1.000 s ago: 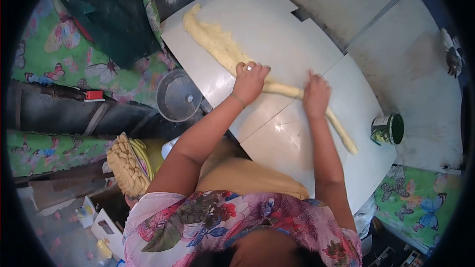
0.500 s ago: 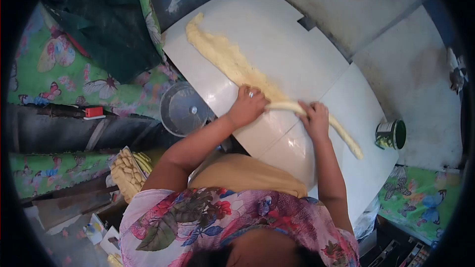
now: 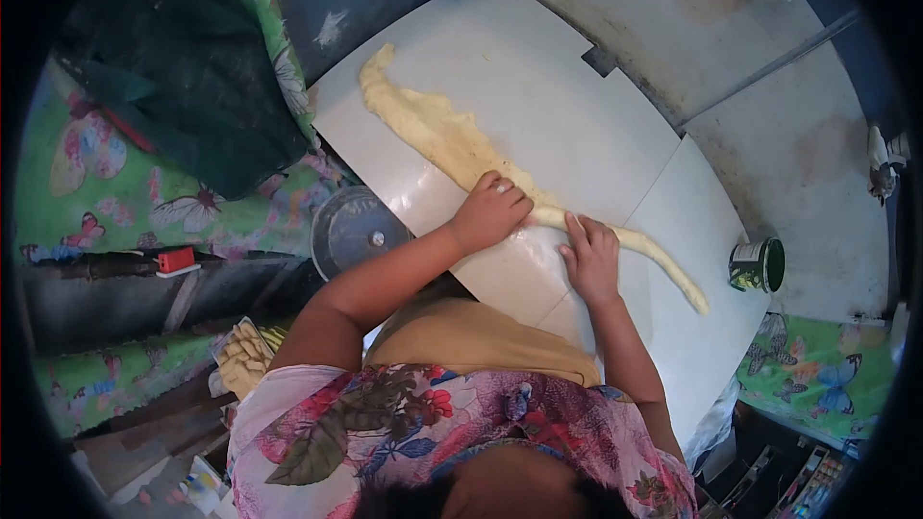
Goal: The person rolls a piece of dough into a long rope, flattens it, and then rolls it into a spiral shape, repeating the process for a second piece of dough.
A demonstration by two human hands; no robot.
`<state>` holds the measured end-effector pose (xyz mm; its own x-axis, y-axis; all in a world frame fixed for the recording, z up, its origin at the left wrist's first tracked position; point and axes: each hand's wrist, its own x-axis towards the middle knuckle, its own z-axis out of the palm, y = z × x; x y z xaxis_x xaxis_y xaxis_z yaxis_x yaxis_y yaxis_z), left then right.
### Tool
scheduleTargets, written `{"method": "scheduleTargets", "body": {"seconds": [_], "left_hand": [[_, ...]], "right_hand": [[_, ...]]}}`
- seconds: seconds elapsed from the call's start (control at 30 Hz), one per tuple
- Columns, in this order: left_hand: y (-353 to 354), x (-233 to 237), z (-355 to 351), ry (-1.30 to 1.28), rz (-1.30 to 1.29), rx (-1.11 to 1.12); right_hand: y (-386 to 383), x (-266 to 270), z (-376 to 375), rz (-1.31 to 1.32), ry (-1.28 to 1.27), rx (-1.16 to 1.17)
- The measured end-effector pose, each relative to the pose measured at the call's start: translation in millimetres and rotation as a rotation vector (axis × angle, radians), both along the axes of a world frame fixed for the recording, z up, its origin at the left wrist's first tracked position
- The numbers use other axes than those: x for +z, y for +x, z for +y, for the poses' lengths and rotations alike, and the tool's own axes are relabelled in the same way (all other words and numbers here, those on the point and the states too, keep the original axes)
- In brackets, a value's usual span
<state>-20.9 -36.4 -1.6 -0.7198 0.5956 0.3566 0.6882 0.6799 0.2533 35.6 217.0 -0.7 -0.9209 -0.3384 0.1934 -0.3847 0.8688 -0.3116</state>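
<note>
left hand [image 3: 492, 211] gripping dough [image 3: 440, 137] narrowly | right hand [image 3: 594, 258] touching it, closure unclear | dough lying across white table [image 3: 524, 48]: rolled rope running toward 4 o'clock, flat unrolled part spreading toward 11 o'clock

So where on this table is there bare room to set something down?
The widest bare patch of table stretches beyond the dough to the notched far edge. Another lies between the dough's thin end and the right forearm. It's crowded mid-dough, around the left hand and right hand; a green tub stands near the right edge.
</note>
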Motion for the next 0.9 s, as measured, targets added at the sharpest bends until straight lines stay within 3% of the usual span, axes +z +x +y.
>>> {"method": "scheduleTargets", "body": {"seconds": [0.13, 0.23, 0.3, 0.33, 0.4, 0.47, 0.53, 0.67, 0.77, 0.9], "left_hand": [[8, 5, -26, 0.036, -0.029, 0.032], [-15, 19, -24, 0.141, -0.09, 0.345], [-24, 17, -18, 0.186, -0.001, 0.352], [-30, 16, -20, 0.206, 0.049, 0.36], [-31, 0, -26, 0.005, 0.01, 0.158], [-17, -3, -32, -0.054, 0.013, 0.065], [0, 10, -37, 0.02, 0.079, 0.065], [-16, 15, -43, -0.064, -0.139, 0.181], [-36, 19, -45, 0.117, -0.045, 0.332], [-52, 9, -48, 0.172, -0.066, 0.212]], "right_hand": [[-22, 16, 16, -0.23, 0.061, -0.144], [-67, 10, 15, 0.145, 0.199, -0.364], [-86, 13, -5, 0.309, 0.326, -0.519], [-84, 11, -11, 0.209, 0.16, -0.401], [-63, 1, -23, 0.005, -0.163, -0.138], [-22, 15, -56, -0.021, -0.022, 0.021], [-17, 15, -45, -0.091, 0.002, 0.014], [-53, 11, -22, -0.045, 0.144, -0.065], [-101, 5, -33, 0.297, 0.263, -0.366], [-96, 35, -62, -0.024, -0.029, -0.293]]}}
